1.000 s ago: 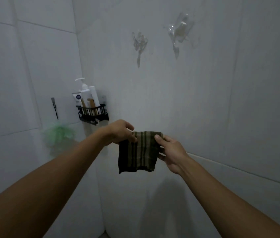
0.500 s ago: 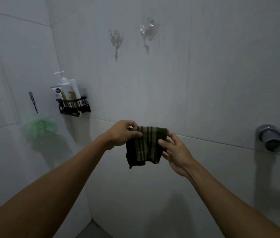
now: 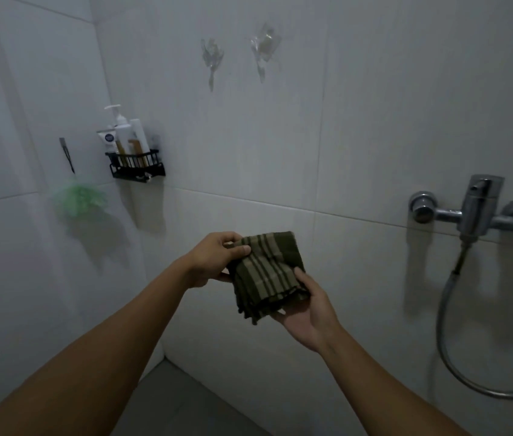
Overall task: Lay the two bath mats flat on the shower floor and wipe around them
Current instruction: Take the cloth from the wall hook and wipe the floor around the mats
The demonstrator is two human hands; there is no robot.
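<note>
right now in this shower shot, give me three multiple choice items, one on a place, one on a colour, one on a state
1. Where is the black wire caddy mounted?
A. on the wall near the corner, above the green bath pouf
B. on the floor
C. under the shower mixer

2. What colour is the folded cloth?
A. plain white
B. dark green with lighter stripes
C. bright red

3. How is the cloth held?
A. draped over the mixer
B. lying on the floor
C. gripped at its top by the left hand, resting on the right hand

Answers: 1 A, the caddy sits by the corner with the pouf hanging below it. 2 B, pale stripes cross the dark green fabric. 3 C, both hands hold it in mid-air.
</note>
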